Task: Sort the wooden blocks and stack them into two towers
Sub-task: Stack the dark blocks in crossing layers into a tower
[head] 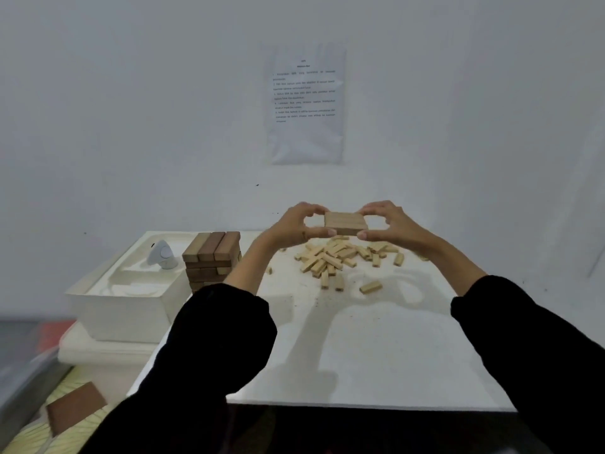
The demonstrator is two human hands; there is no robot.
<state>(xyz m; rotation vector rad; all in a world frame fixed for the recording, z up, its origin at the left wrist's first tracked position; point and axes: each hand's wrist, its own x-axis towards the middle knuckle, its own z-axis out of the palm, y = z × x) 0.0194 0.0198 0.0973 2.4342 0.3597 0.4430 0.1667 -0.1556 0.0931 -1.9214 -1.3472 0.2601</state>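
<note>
Black sleeves (pixel 212 355) fill the bottom of our view, with both arms reaching forward over a white worktop (pixel 360 355). Between our two hands we hold up a flat layer (pixel 345 222) of pale blocks, seemingly several pressed side by side. Our left hand (pixel 296 224) pinches its left end, thumb below and fingers above. Our right hand (pixel 389 224) pinches the right end the same way. The layer hangs in the air above a loose pile (pixel 340 257) of pale blocks at the far middle of the worktop. A tower (pixel 212 260) of darker blocks stands at the worktop's left edge, just beside our left forearm.

We judge two risks. Only the squeeze from both ends holds the layer together, so if either hand eases, a block could slip out and fall into the pile. A sideways swing of our left arm could also topple the dark tower. No pale tower shows yet.
</note>
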